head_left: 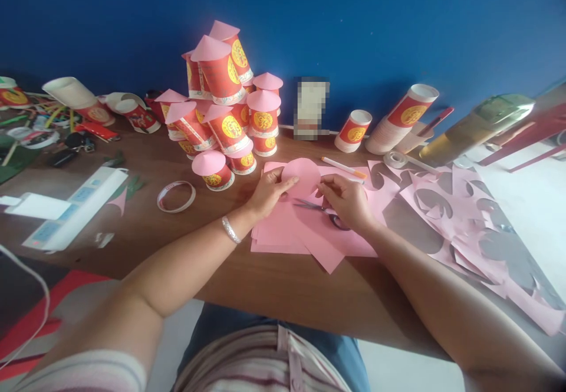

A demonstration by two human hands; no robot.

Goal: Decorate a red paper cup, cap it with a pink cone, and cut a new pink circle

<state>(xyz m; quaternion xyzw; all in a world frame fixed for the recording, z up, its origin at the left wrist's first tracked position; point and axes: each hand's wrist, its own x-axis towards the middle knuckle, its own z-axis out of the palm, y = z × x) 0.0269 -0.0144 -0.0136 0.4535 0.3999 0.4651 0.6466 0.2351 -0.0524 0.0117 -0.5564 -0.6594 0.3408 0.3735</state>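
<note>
Between my hands is a round pink paper disc [304,175], raised a little over a pile of pink paper sheets [283,227]. My left hand [270,190] pinches the disc's left edge, thumb on top. At its right edge, the fingers of my right hand [347,200] are closed on the rim. A pair of scissors [338,220] lies on the sheets below my right hand, blades pointing left, partly covered by that hand. Just behind rests a white marker with an orange end [345,168].
Red paper cups with pink cone tops [227,129] are stacked at the back left. Stacked cups [400,121] and a bottle [477,127] lean at the right. Pink offcuts [469,221] cover the right side. A tape roll [175,196] and a power strip [79,209] lie left.
</note>
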